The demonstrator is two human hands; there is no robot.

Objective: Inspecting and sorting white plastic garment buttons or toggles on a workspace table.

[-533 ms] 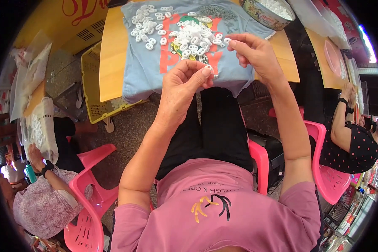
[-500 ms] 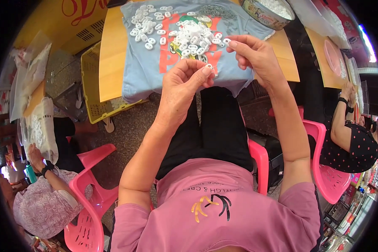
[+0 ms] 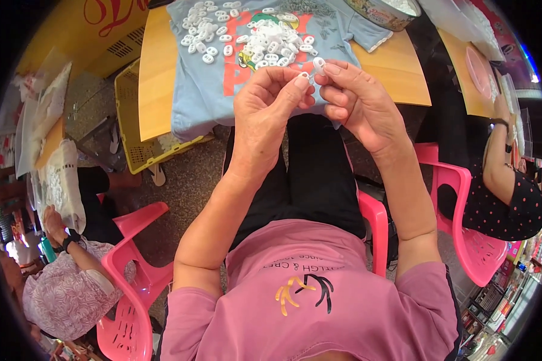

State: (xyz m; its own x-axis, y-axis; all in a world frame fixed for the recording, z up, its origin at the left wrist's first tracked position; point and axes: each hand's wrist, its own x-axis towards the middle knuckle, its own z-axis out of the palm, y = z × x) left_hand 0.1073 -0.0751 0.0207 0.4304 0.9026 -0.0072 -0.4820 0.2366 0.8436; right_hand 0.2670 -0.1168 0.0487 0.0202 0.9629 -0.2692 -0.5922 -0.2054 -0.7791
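Between thumb and fingers of my right hand is a small white oval plastic piece with holes. My left hand pinches a small white ring-ended piece, mostly hidden by the fingertips. Both hands are raised over the table's near edge, their fingertips almost meeting. Beyond them, a heap of white two-holed plastic pieces lies on a blue printed shirt, with more scattered to its left. Small grey parts lie at the shirt's far side.
The shirt covers part of a wooden table. A round tin of white pieces stands far right. A yellow crate sits left of the table. People sit at either side on pink chairs.
My right hand has come left and slightly down with the oval piece, away from the heap, meeting my left hand. The left hand has risen slightly, still pinching its piece.
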